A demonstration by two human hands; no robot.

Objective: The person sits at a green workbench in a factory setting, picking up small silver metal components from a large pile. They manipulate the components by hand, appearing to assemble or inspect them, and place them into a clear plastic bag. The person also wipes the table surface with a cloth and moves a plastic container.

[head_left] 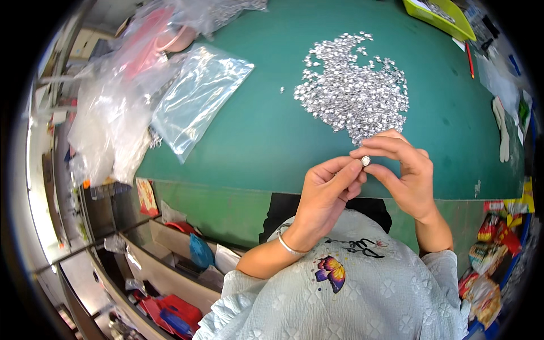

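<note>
- Silvery piece (365, 161), small and roundish: in the head view it sits between the person's hands, held up over the near edge of the green worktop (243, 141), a bit right of the middle.
- Left hand (324, 192): thumb and forefinger are pinched together on the piece; a pale bangle (288, 245) circles that wrist.
- Right hand (409, 170): fingers and thumb come in around the piece with a narrow gap between their tips. From where I stand I can't tell whether they grip it too.
- Just past the hands, a heap of silvery bits (357, 88) spreads over the worktop, right of the middle, and one loose bit (282, 89) lies apart on its left.
- Toward the left edge lies a flat clear bag (204, 93), beside a pile of crumpled plastic (107, 122).
- At the far right corner stands a yellow-green tray (437, 20) with silvery bits inside; a red pencil (470, 60) lies near it, toward the right edge.
</note>
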